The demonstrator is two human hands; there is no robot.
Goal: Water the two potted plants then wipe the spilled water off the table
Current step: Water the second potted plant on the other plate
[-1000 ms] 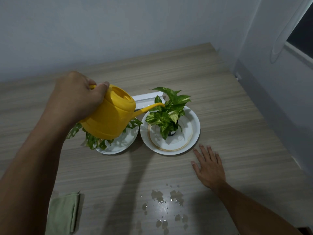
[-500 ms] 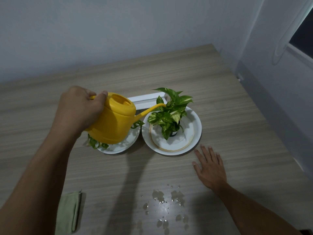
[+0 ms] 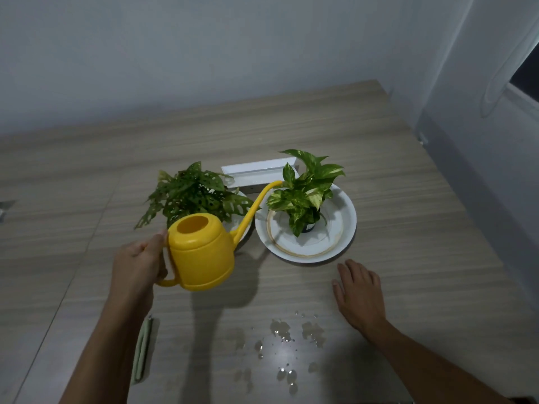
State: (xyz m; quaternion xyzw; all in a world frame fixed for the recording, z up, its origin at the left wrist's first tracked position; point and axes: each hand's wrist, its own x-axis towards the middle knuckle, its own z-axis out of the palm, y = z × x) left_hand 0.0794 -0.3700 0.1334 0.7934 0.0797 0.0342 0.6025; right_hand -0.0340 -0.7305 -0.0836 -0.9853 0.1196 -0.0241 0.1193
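My left hand grips the handle of a yellow watering can, held level just above the table with its spout pointing up-right between the plants. Behind the can a holed-leaf plant stands on a mostly hidden white plate. To its right a variegated plant sits in a small pot on a white plate. My right hand rests flat on the table, fingers apart, just below that plate. Spilled water drops lie on the wooden table near me. A folded green cloth lies at lower left, partly behind my forearm.
A white rectangular tray sits behind the two plants. The wall runs along the table's far edge, and the table's right edge borders a gap beside a wall with a window. A small dark object shows at the far left edge.
My left hand has lowered the can toward me and tipped it back level, uncovering the holed-leaf plant. The spout has left the variegated plant. My right hand has stayed put.
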